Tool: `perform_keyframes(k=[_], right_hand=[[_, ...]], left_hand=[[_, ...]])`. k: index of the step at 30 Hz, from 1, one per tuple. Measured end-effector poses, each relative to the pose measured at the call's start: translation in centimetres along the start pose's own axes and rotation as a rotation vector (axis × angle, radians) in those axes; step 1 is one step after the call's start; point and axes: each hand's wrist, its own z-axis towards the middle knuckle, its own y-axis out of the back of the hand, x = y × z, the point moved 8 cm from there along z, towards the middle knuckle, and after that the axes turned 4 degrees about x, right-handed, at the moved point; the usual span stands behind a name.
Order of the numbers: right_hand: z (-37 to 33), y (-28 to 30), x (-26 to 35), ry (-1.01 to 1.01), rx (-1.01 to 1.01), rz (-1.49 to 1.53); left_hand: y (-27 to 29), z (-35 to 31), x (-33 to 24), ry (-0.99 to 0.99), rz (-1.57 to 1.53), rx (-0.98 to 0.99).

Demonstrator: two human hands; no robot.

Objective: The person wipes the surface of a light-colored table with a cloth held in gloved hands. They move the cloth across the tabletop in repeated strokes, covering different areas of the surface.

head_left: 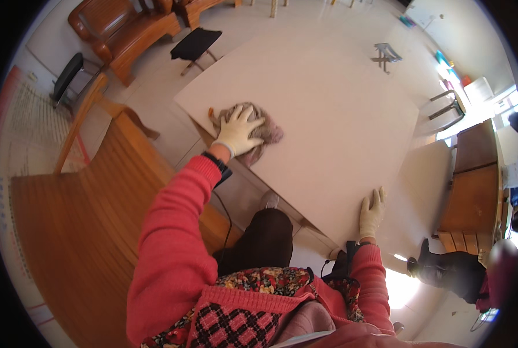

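Note:
My left hand (240, 132), in a pale glove, lies spread on a bunched greyish-brown rag (263, 126), pressing it against the tabletop near its left edge. The fingers are apart on top of the cloth, and part of the rag hangs over the edge. A small orange bit shows at its far left side. My right hand (372, 213), gloved alike, rests open on the near right part of the pale table (323, 116), its fingers stretched forward and holding nothing. What lies under the left palm is hidden.
A long wooden bench (91, 214) curves along my left. Beyond the table stand a black folding stool (196, 44), a small grey stool (388, 53) and wooden armchairs (120, 29). At right are a wooden cabinet (472, 200) and another person's dark boots (439, 268).

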Motion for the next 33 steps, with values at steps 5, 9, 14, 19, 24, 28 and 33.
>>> perform_keyframes(k=[5,9,14,19,24,28,33], right_hand=[[-0.1,-0.8,-0.8,-0.007,0.015,-0.032],[-0.1,-0.5,-0.5,0.017,-0.003,-0.021],[0.2,-0.3,-0.3,0.006,-0.008,-0.015],[0.3,0.2,0.2,0.004,-0.01,0.0],[-0.2,0.3,0.1,-0.022,-0.006,0.006],[-0.4,0.2,-1.4,-0.02,-0.001,0.044],[-1.0,0.7,-3.3,-0.039,0.028,0.178]], left_hand=[[1.6,1.9,8.6,0.379,0.016,-0.07],[3.1,2.2,16.8,0.685,0.001,-0.1],[3.1,2.2,19.6,0.824,-0.055,-0.241],[2.7,0.1,16.5,0.853,-0.074,-0.422],[0.8,-2.3,10.4,0.721,-0.155,-0.581],[-1.1,-4.7,2.6,0.585,-0.131,-0.615],[-3.4,-6.9,-7.4,0.542,-0.112,-0.38]])
